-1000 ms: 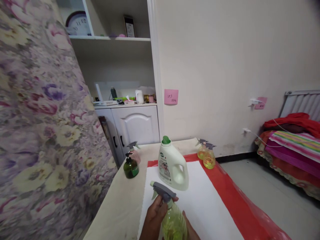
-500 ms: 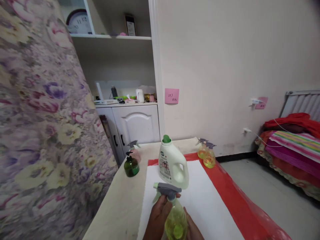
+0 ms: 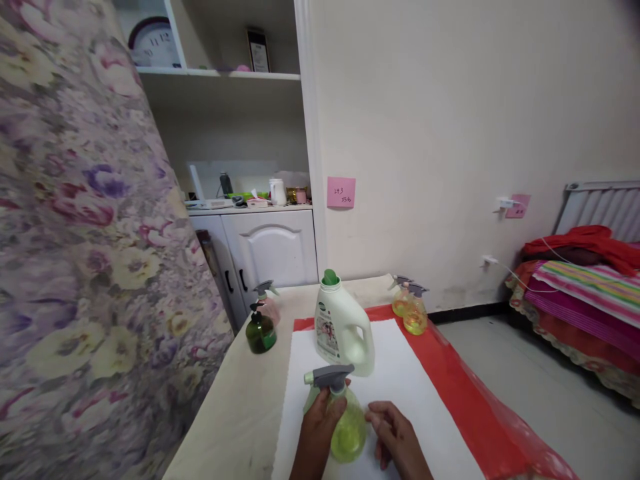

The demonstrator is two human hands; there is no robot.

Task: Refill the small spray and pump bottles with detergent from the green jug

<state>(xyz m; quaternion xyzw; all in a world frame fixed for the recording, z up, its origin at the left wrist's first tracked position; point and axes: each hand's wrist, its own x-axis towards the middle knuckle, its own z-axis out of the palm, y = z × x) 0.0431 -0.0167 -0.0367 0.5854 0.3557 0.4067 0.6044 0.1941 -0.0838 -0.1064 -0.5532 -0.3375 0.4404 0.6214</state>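
A clear spray bottle (image 3: 349, 433) with yellow-green liquid and a grey trigger head stands nearly upright close in front of me. My left hand (image 3: 320, 423) is wrapped around its neck, just below the trigger head. Beside the bottle's right side is my right hand (image 3: 395, 437), its fingers loosely bent and apart, holding nothing. Its fingertips are close to the bottle; whether they touch it I cannot tell. Behind the bottle, a large pale green detergent jug (image 3: 353, 333) with a handle and a green spout stands on a white sheet (image 3: 425, 407).
At the table's left stand a dark green pump bottle (image 3: 261, 335) and a pink spray bottle (image 3: 270, 308). Two yellow spray bottles (image 3: 415, 319) stand at the back right on a red cloth (image 3: 460, 393). A floral curtain (image 3: 100, 253) hangs at left; a wall (image 3: 440, 147) rises behind.
My right hand has come off the spray bottle and moved right. The bottle has moved slightly up and left and stands straighter, with my left hand still at its neck.
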